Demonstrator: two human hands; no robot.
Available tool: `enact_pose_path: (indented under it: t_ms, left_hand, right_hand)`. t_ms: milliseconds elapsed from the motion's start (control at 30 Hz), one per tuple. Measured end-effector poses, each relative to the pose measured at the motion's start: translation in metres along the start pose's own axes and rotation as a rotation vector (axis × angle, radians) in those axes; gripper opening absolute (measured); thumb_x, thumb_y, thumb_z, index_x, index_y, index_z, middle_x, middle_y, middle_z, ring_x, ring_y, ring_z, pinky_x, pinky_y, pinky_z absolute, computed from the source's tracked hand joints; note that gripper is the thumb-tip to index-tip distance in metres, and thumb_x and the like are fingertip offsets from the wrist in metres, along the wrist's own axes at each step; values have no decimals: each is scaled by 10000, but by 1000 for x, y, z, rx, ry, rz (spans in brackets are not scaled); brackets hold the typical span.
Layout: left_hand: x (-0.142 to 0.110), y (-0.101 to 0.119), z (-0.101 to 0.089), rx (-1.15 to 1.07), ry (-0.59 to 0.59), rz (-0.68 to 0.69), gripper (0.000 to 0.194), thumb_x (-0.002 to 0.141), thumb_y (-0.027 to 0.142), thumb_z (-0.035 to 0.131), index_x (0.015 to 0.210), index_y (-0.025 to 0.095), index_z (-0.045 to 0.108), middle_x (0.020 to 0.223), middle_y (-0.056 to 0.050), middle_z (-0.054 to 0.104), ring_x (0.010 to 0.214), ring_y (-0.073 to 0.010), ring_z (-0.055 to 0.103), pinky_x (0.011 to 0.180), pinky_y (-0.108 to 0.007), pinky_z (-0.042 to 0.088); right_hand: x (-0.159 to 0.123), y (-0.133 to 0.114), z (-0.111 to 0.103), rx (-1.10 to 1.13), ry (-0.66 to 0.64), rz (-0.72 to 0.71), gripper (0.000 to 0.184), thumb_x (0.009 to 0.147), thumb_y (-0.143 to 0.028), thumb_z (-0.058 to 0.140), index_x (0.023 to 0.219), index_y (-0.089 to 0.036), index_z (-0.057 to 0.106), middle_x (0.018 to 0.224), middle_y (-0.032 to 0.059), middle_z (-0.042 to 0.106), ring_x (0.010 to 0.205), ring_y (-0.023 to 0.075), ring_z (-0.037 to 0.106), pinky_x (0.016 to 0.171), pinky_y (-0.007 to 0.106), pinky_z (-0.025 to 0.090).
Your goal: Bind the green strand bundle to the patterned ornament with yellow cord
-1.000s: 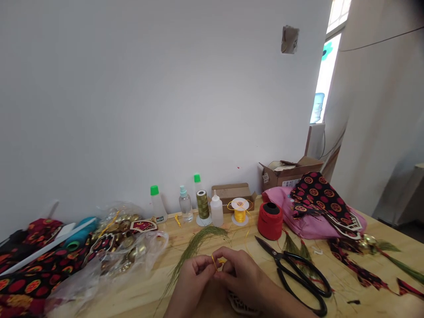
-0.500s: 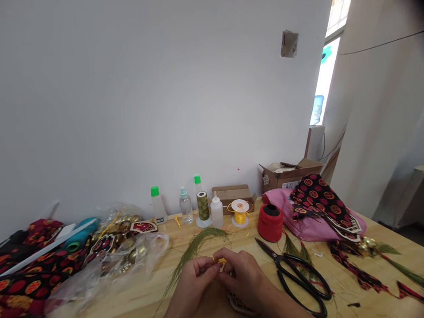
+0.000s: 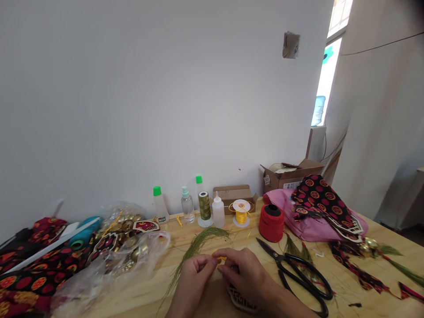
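Note:
My left hand (image 3: 194, 276) and my right hand (image 3: 245, 274) meet low in the middle of the view, over the wooden table (image 3: 371, 282). Both pinch a short piece of yellow cord (image 3: 221, 259) between thumb and fingertips. A bundle of thin green fibres (image 3: 195, 247) lies just beyond my left hand. Under my right wrist a small white-edged patterned piece (image 3: 240, 299) peeks out. Large black scissors (image 3: 298, 276) lie to the right of my right hand.
Along the wall stand green-capped bottles (image 3: 159, 204), a clear spray bottle (image 3: 187, 205), an olive thread spool (image 3: 204, 206), a white squeeze bottle (image 3: 217, 211), a yellow cord reel (image 3: 241, 213) and a red spool (image 3: 271, 222). Patterned fabric, pink cloth (image 3: 308, 225) and a bag of brass bells (image 3: 126, 247) flank the hands.
My fingers have shifted slightly on the yellow cord, drawing it down closer between the fingertips. The view has drifted a little; nothing else on the table moved.

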State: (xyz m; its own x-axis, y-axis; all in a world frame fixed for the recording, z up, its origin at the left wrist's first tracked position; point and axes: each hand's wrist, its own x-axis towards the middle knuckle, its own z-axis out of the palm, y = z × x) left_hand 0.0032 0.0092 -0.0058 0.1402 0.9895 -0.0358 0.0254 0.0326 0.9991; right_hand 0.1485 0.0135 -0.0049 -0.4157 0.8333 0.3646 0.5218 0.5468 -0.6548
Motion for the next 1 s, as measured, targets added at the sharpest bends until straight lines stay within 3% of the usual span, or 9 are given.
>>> enact_pose_path:
  t_ms: [100, 200, 400, 567, 1000]
  left_hand:
    - [1, -3, -1, 40, 47, -47, 300, 630, 384, 564, 468, 133, 539, 365, 95, 300, 364, -42, 186, 377, -192, 166]
    - [3, -6, -2, 57, 32, -67, 340, 610, 435, 552, 443, 149, 474, 349, 105, 248, 351, -44, 155, 368, -208, 97]
    - [4, -5, 1, 71, 0, -70, 359, 585, 480, 535, 441, 167, 435, 337, 89, 332, 311, -44, 223, 349, -206, 125]
    - [1, -4, 2, 158, 13, -80, 352, 591, 481, 522, 444, 165, 468, 347, 72, 383, 307, -54, 282, 339, -204, 150]
    - [6, -9, -4, 208, -85, -144, 460, 532, 600, 486, 384, 166, 454, 285, 88, 293, 281, -48, 196, 358, -228, 92]
  right_hand:
    - [1, 1, -1, 31, 15, 32, 206, 748, -213, 469, 925, -239, 571, 494, -49, 601, 431, 86, 490, 498, 172, 342]
    - [1, 1, -2, 15, 12, 37, 194, 746, -214, 474, 909, -242, 576, 493, -49, 610, 424, 87, 492, 489, 173, 339]
    - [1, 2, 0, -37, 22, 63, 230, 746, -257, 485, 962, -238, 560, 517, -39, 631, 435, 99, 505, 485, 180, 343]
    - [0, 2, -2, -84, 7, 53, 167, 749, -249, 483, 861, -247, 607, 532, -26, 638, 482, 105, 539, 515, 176, 358]
    - [1, -1, -8, -258, -16, -23, 143, 739, -201, 500, 782, -237, 631, 645, -10, 671, 590, 127, 601, 523, 172, 350]
